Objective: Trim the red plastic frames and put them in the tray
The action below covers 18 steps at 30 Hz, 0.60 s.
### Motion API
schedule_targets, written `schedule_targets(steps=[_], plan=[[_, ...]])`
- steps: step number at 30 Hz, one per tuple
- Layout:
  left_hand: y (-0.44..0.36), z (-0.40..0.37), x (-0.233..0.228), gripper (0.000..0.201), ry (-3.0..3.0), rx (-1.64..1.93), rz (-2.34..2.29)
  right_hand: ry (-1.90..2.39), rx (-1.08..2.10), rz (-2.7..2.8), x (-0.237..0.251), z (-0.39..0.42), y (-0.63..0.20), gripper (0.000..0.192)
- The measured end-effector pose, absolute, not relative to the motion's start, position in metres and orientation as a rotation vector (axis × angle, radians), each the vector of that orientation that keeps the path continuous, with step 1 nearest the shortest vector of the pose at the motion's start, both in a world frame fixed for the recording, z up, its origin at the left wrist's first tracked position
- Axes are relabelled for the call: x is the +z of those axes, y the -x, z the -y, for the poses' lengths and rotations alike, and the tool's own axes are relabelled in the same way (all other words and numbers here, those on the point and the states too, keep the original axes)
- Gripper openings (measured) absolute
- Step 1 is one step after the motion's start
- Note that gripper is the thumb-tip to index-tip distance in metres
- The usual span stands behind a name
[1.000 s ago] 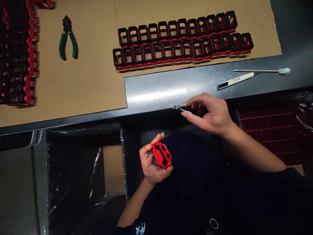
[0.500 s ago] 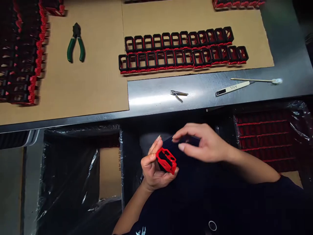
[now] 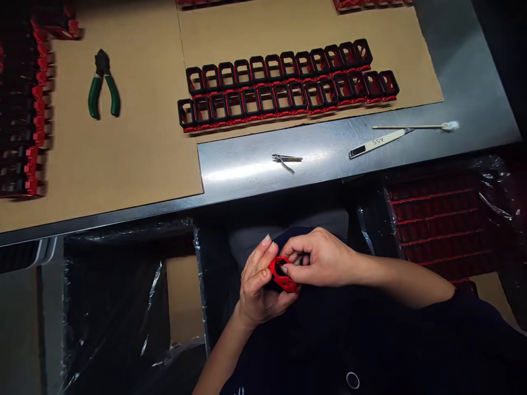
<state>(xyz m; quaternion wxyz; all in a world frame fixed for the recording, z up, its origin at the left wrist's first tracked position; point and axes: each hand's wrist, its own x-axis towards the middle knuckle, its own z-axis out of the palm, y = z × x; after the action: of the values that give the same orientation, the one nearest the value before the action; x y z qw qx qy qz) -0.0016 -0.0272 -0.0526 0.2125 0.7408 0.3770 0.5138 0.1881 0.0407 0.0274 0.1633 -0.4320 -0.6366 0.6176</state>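
Note:
Over my lap, my left hand (image 3: 259, 285) is wrapped around a small red and black plastic frame (image 3: 287, 284), with its open end facing up. My right hand (image 3: 319, 258) has thumb and forefinger closed at the rim of that frame, the thumb tip touching the edge of the opening. The curled fingers hide part of the frame's far side. Beyond my hands, on the metal table edge, lies a small nail clipper (image 3: 286, 160).
Two rows of similar frames (image 3: 284, 90) stand on cardboard (image 3: 144, 164). Green-handled cutting pliers (image 3: 104, 85), a white-handled knife (image 3: 379, 144) and a cotton swab (image 3: 411, 127) lie around. More frames (image 3: 35, 109) stack at left. Plastic-lined boxes flank me; the right box (image 3: 440, 225) holds frames.
My right hand has come left and down from the air onto the frame, closing its fingers at the rim. The frame has turned slightly in my left hand. The camera view has shifted and tilted.

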Motion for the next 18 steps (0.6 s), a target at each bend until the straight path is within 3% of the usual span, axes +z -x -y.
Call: schedule_targets(steps=[18], plan=[[0.001, 0.026, -0.047, 0.08, -2.086, 1.318, -1.015, 1.086, 1.977, 1.768, 0.029, -0.043, -0.205, 0.012]])
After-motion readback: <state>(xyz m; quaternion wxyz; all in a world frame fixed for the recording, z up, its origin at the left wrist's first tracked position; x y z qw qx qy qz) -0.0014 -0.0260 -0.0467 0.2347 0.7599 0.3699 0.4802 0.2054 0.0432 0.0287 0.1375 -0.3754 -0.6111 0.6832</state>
